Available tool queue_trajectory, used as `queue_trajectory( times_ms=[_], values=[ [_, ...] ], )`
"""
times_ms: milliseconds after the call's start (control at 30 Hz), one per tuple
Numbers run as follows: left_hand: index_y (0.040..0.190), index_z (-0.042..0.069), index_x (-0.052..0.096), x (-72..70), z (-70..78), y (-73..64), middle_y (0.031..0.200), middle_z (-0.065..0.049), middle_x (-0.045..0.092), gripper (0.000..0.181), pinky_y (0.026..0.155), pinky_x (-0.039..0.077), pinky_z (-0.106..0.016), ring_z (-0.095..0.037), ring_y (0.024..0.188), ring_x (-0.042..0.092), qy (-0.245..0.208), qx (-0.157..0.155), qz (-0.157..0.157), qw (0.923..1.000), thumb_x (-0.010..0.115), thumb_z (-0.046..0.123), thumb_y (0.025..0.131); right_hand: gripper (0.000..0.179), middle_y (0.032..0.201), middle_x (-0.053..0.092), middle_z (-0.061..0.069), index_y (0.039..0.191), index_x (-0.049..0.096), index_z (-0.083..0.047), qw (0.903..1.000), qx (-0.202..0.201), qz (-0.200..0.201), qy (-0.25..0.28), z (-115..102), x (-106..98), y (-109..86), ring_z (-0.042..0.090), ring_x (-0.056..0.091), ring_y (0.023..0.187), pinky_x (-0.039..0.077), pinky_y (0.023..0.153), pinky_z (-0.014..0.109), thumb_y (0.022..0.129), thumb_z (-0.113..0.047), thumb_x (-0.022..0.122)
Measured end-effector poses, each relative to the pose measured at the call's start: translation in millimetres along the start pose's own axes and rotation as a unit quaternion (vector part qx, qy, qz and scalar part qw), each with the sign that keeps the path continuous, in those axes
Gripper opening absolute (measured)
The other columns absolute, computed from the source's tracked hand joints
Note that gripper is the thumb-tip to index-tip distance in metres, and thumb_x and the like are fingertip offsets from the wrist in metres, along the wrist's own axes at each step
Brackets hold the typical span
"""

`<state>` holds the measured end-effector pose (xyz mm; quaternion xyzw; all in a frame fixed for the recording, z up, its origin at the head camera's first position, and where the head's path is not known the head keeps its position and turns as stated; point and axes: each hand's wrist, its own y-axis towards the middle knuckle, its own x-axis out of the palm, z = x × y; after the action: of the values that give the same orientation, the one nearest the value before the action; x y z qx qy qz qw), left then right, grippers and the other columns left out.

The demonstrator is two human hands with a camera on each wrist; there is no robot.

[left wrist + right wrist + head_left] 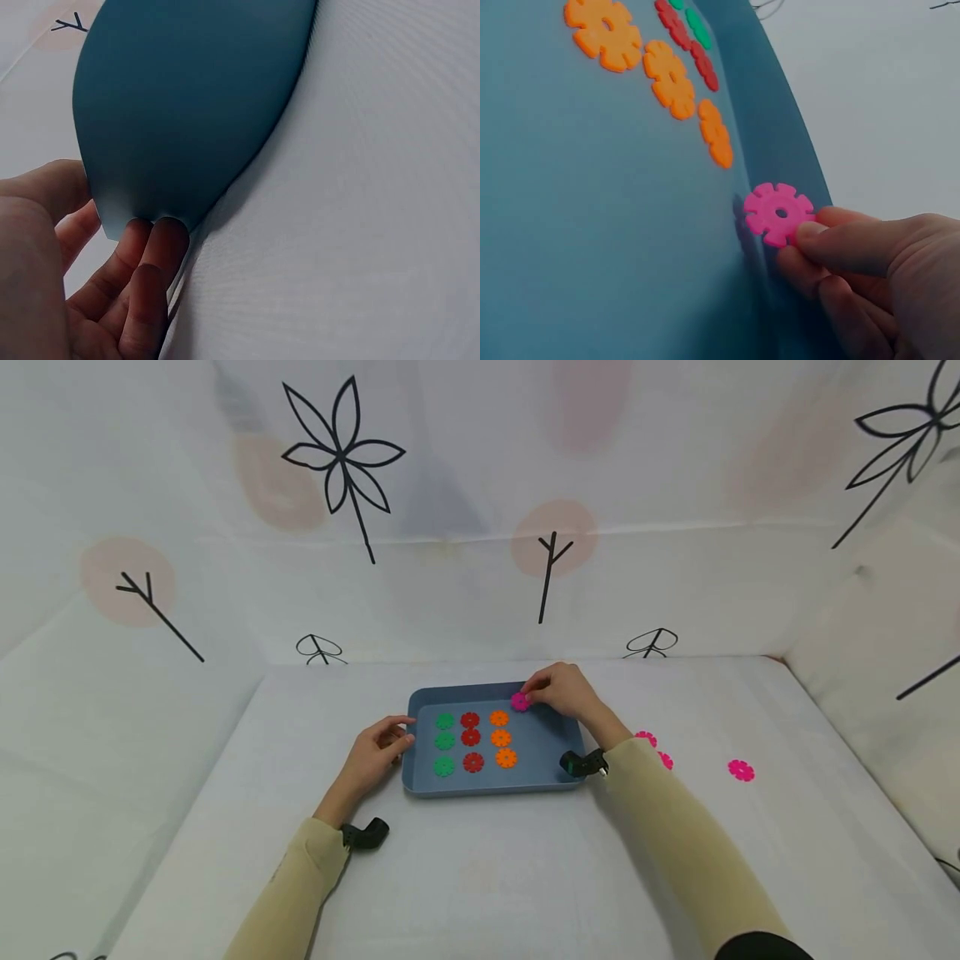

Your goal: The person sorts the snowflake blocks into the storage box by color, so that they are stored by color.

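A blue-grey tray (491,789) holds flat, notched plastic discs: a column of green discs (444,741), one of red discs (471,737) and one of orange discs (501,738). At the tray's left end, my left hand (371,756) holds the rim, its bent fingertips against the outer wall in the left wrist view. My right hand (564,691) pinches a pink disc (778,214) between thumb and fingers. That disc is tilted beside the tray's far wall, to the right of the orange column.
More pink discs (741,770) lie on the white table to the right of the tray, some partly hidden behind the right sleeve (675,827). A white cloth wall (465,602) with plant drawings rises behind the table. Each wrist wears a black device (366,834).
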<state>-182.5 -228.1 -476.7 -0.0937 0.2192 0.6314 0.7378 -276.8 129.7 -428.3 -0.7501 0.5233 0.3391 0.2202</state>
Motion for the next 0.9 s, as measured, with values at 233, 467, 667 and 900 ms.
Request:
queue_trajectory(
  times_ms=[233,467,667,900],
  values=[
    [0.127,0.011,0.065,-0.4,-1.7,-0.3,0.097,-0.009,0.061,0.032,0.060,0.049,-0.027,-0.018,0.073,0.058,-0.003,-0.006,-0.002,1.0000,0.067,0.022,0.098,0.010,0.092,0.074,0.002,0.097,0.080,-0.010,0.9996,0.009,-0.003,-0.025,-0.4,3.2,0.4,0.023,0.059,0.089,0.048,0.079,0.037,0.089,-0.015,0.075],
    [0.129,0.009,0.064,-0.4,-1.7,0.8,0.097,-0.010,0.061,0.033,0.061,0.049,-0.027,-0.019,0.073,0.058,-0.001,-0.006,-0.002,1.0000,0.066,0.023,0.098,0.010,0.092,0.074,0.002,0.096,0.080,-0.010,0.9993,0.007,0.002,-0.038,0.7,4.9,1.6,0.024,0.060,0.088,0.048,0.077,0.037,0.089,-0.015,0.076],
    [0.128,0.009,0.064,-0.4,-2.9,1.3,0.097,-0.010,0.060,0.034,0.060,0.049,-0.027,-0.020,0.073,0.057,0.000,-0.004,-0.001,1.0000,0.066,0.024,0.098,0.010,0.094,0.074,0.004,0.097,0.079,-0.009,0.9992,0.003,0.002,-0.041,-1.6,3.6,0.9,0.024,0.060,0.089,0.049,0.077,0.038,0.089,-0.013,0.075],
    [0.128,0.009,0.064,-0.1,-3.6,1.9,0.097,-0.009,0.061,0.033,0.060,0.049,-0.027,-0.019,0.073,0.057,-0.004,-0.001,-0.003,1.0000,0.066,0.022,0.098,0.010,0.094,0.074,0.004,0.097,0.079,-0.009,0.9988,0.008,0.007,-0.047,-0.4,5.3,2.1,0.024,0.060,0.089,0.049,0.078,0.037,0.088,-0.013,0.076]
  ],
)
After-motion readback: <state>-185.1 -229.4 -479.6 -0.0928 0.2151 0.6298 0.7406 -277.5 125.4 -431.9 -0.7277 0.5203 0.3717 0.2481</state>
